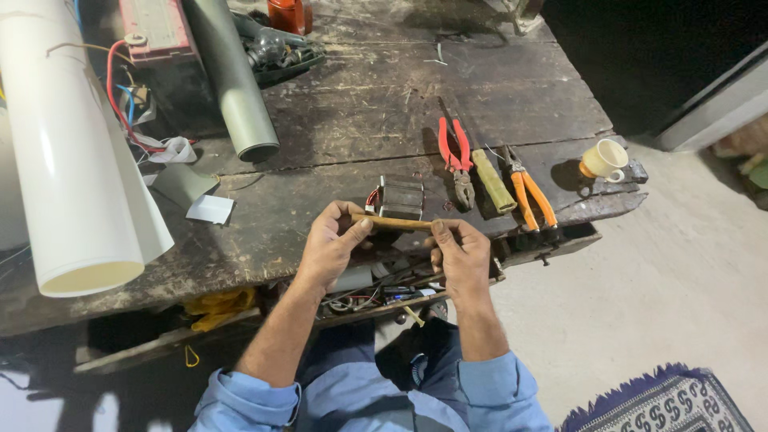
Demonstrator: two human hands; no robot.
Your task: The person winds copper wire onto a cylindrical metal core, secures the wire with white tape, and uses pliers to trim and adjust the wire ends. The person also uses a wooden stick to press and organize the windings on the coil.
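Stick: a thin wooden stick point(394, 222) lay horizontal at centre frame, above the tabletop point(336, 136) edge.
Left hand point(330, 244): fingers pinched the stick's left end.
Right hand point(458, 254): fingers pinched its right end.
Behind: a motor stator point(401, 196), touching or apart unclear.

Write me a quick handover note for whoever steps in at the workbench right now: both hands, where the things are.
Left hand and right hand each grip one end of a thin wooden stick, held level over the bench edge. Just behind it a small motor stator sits on the wooden workbench. To its right lie red-handled pliers, a green handle, orange-handled pliers and a cup.
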